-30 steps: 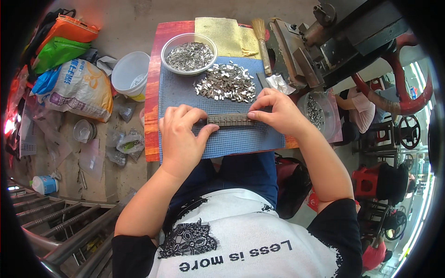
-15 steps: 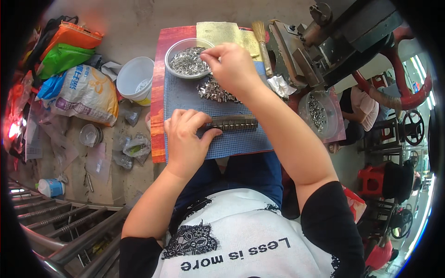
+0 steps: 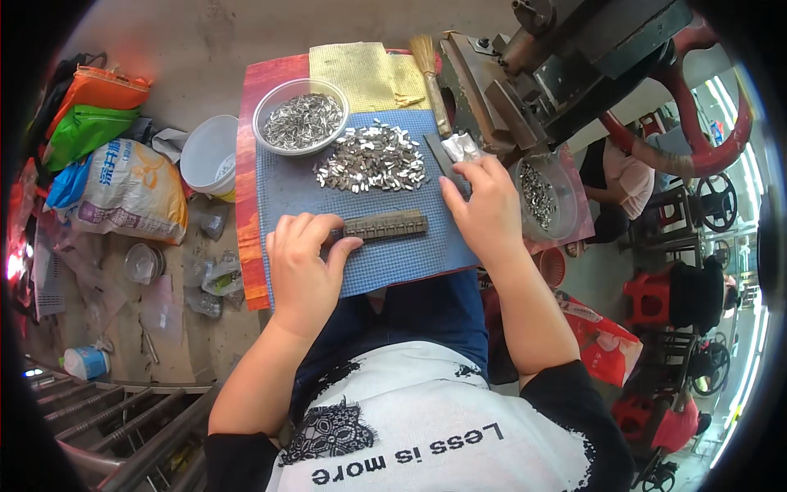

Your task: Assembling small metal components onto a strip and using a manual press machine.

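Note:
My left hand (image 3: 305,261) grips one end of a dark slotted metal bar (image 3: 385,225), thumb on the near side and fingers on the far side. The bar lies across the blue woven mat (image 3: 369,277), with a row of slots along it. At the mat's right side, my right hand (image 3: 490,205) has its thumb and fingers closed around a flat dark metal strip (image 3: 439,157). A loose pile of small shiny metal pieces (image 3: 373,160) lies beyond the bar. Behind it to the left stands a clear round tub (image 3: 261,135) of thin metal pieces.
A brush (image 3: 438,102) and crumpled white wrapping (image 3: 461,148) lie by the press machine (image 3: 512,123). Another clear tub (image 3: 566,215) with metal parts stands right of the mat. At left are a white bucket (image 3: 197,156), bags (image 3: 131,193) and a metal rack (image 3: 123,426).
My right hand has moved from above the tub and pile to the right edge and now holds the flat strip. My left hand stays on the slotted bar. The view has shifted.

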Tool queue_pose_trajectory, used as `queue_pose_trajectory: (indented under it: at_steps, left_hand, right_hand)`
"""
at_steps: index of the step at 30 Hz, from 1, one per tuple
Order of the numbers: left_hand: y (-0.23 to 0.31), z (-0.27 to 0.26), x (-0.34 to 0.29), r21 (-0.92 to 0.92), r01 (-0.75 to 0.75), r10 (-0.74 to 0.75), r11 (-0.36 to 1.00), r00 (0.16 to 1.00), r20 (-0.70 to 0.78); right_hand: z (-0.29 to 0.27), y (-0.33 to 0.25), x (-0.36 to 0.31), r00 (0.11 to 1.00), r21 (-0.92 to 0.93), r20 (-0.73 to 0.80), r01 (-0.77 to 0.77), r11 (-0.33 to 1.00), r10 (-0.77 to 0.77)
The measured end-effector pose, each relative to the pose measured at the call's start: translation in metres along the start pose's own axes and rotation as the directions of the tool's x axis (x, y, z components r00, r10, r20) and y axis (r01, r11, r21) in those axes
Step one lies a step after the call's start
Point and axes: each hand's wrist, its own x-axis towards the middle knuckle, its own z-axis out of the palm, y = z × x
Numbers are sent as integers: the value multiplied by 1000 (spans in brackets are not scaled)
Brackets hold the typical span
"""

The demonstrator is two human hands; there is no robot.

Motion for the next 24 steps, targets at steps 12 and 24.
queue_pose_trajectory:
  at_steps: [12, 24]
  left_hand:
    - [5, 0, -4, 44, -102, 103, 994, 994, -34]
    - [2, 6, -1, 25, -83, 84, 996, 995, -51]
  right_hand:
    - [-3, -38, 56, 715, 92, 687, 89, 992, -128]
    - [34, -83, 110, 957, 392, 25, 257, 883, -290]
